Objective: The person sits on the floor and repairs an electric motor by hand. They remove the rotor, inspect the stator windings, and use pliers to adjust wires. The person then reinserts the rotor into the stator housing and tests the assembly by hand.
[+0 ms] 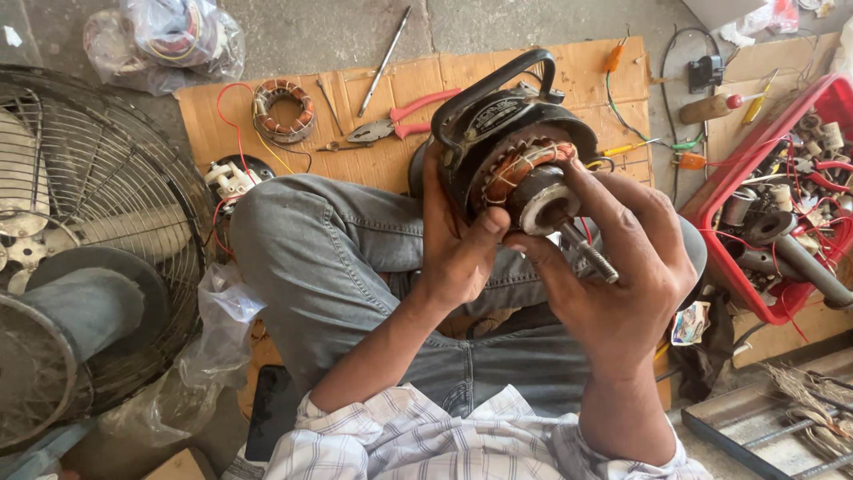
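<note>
Black round metal fan motor with copper windings (506,147) held above lap, left hand (458,240) gripped its housing, right hand (622,267) clasped rotor end (threaded steel shaft (588,252) protruding), red-handled pliers (404,120) lay on cardboard sheet (222,133).

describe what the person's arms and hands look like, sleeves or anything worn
Both the left hand and right hand are bare: no gloves, rings or watch visible. The forearms are uncovered too. White-and-grey checked cotton shirt sleeves are rolled up near the elbows.
</note>
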